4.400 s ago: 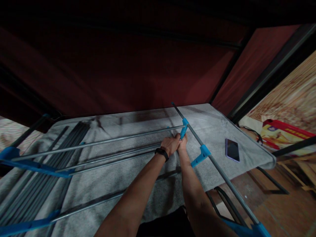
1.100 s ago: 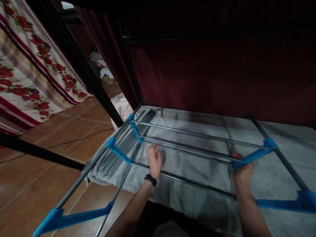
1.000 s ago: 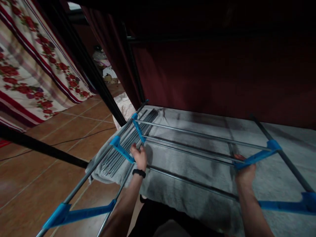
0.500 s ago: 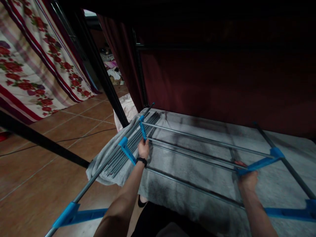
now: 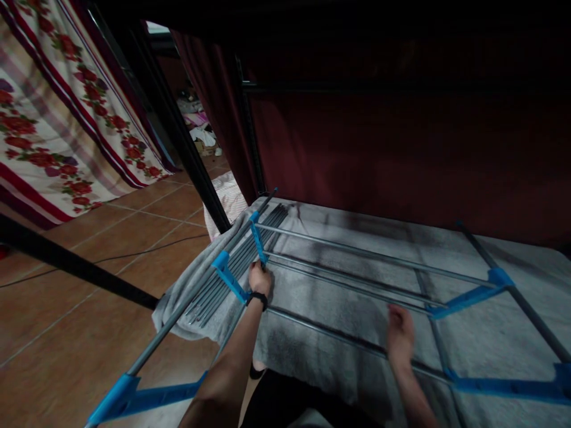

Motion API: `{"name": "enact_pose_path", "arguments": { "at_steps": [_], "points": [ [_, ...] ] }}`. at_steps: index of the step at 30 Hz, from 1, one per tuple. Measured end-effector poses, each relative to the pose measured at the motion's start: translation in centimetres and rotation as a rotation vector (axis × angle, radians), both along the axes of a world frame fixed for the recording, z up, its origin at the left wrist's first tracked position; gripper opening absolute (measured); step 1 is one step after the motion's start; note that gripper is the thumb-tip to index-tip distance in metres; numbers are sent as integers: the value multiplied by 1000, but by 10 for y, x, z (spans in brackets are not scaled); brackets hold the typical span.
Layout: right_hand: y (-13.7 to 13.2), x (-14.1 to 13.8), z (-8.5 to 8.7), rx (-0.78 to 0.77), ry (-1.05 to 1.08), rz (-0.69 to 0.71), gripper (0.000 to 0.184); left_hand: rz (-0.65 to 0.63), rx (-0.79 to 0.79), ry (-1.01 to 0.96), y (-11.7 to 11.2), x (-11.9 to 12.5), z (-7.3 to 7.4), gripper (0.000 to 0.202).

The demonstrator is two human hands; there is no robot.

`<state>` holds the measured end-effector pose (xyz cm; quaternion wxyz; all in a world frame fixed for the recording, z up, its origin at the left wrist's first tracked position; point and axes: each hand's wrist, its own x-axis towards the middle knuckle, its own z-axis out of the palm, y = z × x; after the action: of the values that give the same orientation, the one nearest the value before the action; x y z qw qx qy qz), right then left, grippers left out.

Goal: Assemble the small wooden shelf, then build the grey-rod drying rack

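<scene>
A rack frame of grey metal rods [image 5: 366, 255] joined by blue plastic brackets lies over a grey towel [image 5: 339, 309]. My left hand [image 5: 259, 278], with a black band on its wrist, is closed on the near end of the left blue bracket [image 5: 257, 238]. My right hand [image 5: 400, 337] hovers low over the towel beside the nearest cross rod [image 5: 330, 334], fingers loosely apart and holding nothing. It is left of the right blue bracket [image 5: 468, 295]. A bundle of several loose rods [image 5: 236, 266] lies on the towel under the frame's left side.
A dark red fabric wall [image 5: 401, 148] closes the back. A black post [image 5: 178, 137] and a black bar [image 5: 66, 261] stand to the left over the tiled floor [image 5: 89, 285]. A floral curtain [image 5: 53, 119] hangs at far left. More blue brackets [image 5: 147, 397] sit at the near corners.
My right hand has let go of the right blue bracket and moved left and toward me. My left hand stays closed on the left bracket's end.
</scene>
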<state>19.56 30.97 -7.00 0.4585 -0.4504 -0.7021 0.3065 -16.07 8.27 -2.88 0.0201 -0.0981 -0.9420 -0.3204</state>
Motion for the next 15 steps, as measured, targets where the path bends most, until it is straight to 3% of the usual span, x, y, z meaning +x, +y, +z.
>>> {"name": "enact_pose_path", "arguments": {
  "at_steps": [2, 4, 8, 15],
  "points": [
    [-23, -44, 6, 99, -148, 345, 30, 17, -26, 4, 1, -1, 1, 29],
    [-35, -84, 14, 253, -310, 471, 34, 26, -57, -5, 2, -3, 3, 24],
    [-36, -129, 18, 405, -644, 451, 30, 41, -86, -31, 4, -6, 6, 21],
    [-28, -124, 11, 447, -726, 487, 24, 95, -51, -64, 8, -1, 5, 23]
  ]
}}
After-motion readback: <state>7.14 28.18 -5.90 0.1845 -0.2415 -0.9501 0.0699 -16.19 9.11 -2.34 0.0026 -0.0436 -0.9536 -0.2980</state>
